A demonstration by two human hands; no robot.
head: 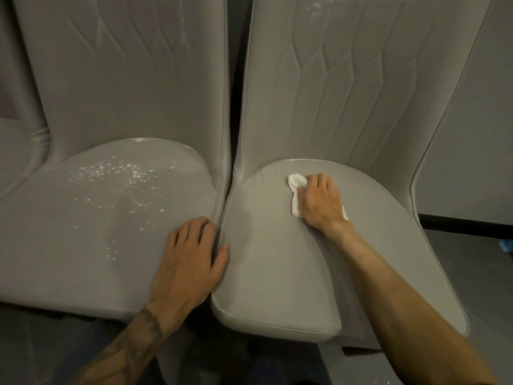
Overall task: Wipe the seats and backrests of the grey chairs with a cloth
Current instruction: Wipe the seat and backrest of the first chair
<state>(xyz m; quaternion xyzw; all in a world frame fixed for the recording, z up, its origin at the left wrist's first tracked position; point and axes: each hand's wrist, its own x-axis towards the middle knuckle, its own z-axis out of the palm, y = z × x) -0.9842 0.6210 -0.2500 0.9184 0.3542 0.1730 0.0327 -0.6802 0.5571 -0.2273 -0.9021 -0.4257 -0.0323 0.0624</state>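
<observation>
Grey chairs (125, 79) side by side: our right hand (320, 201) curls round the cloth (295, 182) at the right seat (277, 259) back edge, left hand (188, 262) flat, empty. Speckled left seat (83, 232) next, probably.

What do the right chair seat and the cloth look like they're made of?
The right seat looks like smooth faux leather or similar upholstery: matte grey, faint sheen, piped edge seams. The cloth looks like soft white fabric, possibly paper tissue: it crumples under the right hand.
</observation>
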